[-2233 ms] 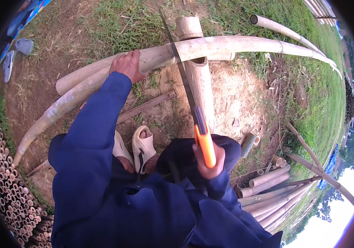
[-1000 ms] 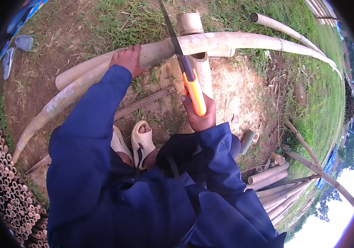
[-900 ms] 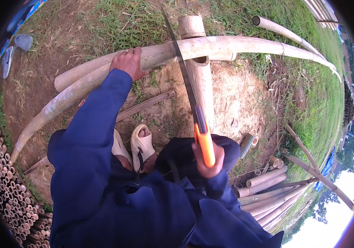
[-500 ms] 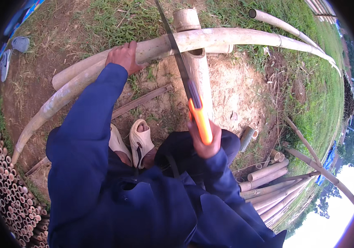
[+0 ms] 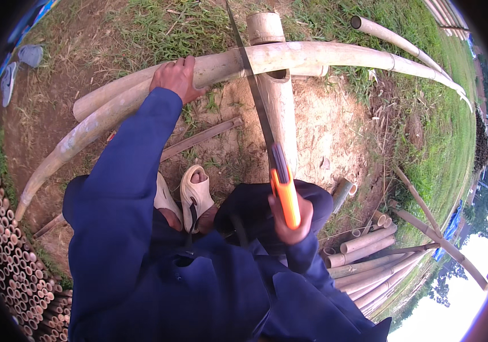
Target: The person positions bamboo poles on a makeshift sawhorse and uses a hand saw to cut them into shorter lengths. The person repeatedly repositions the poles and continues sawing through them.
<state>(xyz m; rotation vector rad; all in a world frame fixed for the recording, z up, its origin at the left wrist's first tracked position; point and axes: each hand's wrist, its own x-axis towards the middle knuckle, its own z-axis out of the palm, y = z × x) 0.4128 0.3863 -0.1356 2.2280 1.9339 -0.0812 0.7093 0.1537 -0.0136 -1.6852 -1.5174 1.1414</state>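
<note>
A long, thick bamboo pole (image 5: 335, 54) crosses in front of me, curving in this view from lower left to far right. My left hand (image 5: 175, 80) is wrapped over it, left of the saw, pressing it from above. My right hand (image 5: 302, 221) grips the orange handle of a handsaw (image 5: 260, 105), close to my right knee. The dark blade slants up and away, lying across the pole just right of my left hand. Under the pole, near the blade, is a bamboo support post (image 5: 278, 108) with a notched, hollow top. A bamboo stub (image 5: 265, 28) shows just beyond.
Cut bamboo tubes (image 5: 10, 251) are stacked at the left. More poles (image 5: 363, 251) lie at the lower right, beside a short loose piece (image 5: 343, 191). A split bamboo strip (image 5: 204, 137) rests before my sandals (image 5: 195, 196). Someone's shoes (image 5: 9, 82) are at the far left.
My right hand has drawn the saw back toward my body, so its handle sits lower and slightly more right. My left hand stays on the bamboo pole.
</note>
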